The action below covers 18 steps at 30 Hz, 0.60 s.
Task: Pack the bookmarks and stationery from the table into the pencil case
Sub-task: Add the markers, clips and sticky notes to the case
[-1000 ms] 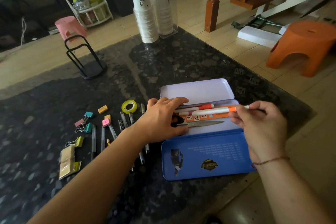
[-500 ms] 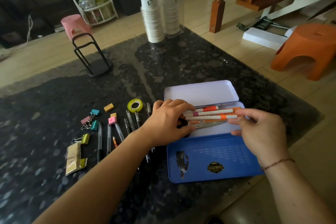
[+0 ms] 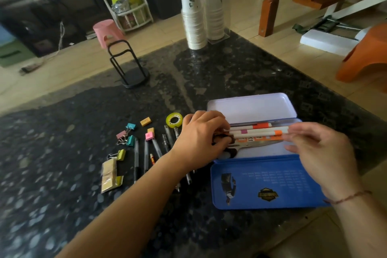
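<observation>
The blue tin pencil case (image 3: 263,186) lies open at the table's right, its pale tray (image 3: 251,109) behind the lid. White markers (image 3: 259,132) and scissors (image 3: 257,144) lie in the tray. My left hand (image 3: 201,138) curls over the markers' left ends and the scissor handles. My right hand (image 3: 318,153) pinches the right end of the orange-banded marker. Left of the case lie several pens (image 3: 146,153), binder clips (image 3: 127,134), small erasers (image 3: 145,121), a tape roll (image 3: 174,120) and a gold bookmark packet (image 3: 110,174).
A stack of paper cups (image 3: 193,16) and a clear holder (image 3: 217,6) stand at the table's far edge, and a black wire stand (image 3: 127,63) at the back left. The table's edge runs just right of the case; an orange stool (image 3: 366,58) is on the floor beyond it.
My right hand has lowered the orange-banded marker onto the other markers in the tray. The left hand has stayed on their left ends. My view has tilted slightly.
</observation>
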Available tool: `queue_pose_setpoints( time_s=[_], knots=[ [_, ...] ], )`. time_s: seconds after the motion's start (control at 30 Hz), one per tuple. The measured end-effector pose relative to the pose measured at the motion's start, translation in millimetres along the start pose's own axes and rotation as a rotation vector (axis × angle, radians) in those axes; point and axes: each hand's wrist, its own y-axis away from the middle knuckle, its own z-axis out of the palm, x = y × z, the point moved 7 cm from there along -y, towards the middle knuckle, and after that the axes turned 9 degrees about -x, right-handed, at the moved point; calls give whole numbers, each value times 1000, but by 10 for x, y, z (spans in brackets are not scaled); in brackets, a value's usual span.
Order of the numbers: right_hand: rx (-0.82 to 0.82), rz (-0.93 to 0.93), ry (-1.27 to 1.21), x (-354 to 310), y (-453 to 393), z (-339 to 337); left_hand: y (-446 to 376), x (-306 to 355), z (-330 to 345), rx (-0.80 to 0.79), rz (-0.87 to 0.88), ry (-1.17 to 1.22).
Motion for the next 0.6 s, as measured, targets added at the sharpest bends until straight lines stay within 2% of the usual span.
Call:
queue_pose_setpoints(
  time_s=[0.13,0.2,0.3,0.37,0.47,0.53,0.6],
  knots=[
    [40,-25,-12,-73,61,8,405,-512,-422,202,-205,13],
    [44,-37,-10,-117,74,26,664,-938,-613,263,-400,4],
    [26,-41,-13,-143,76,78,984,-1572,-674,102,-714,-38],
    [4,-51,6,-163,78,127,1080,-1785,-631,28,-751,-7],
    [-2,-77,3,-217,87,171,1073,-1871,-618,40,-700,5],
    [20,-105,-8,-252,92,167,1017,-1925,-623,32,-699,-7],
    [80,-145,-37,-291,103,114,969,-2024,-608,-52,-760,8]
  ],
)
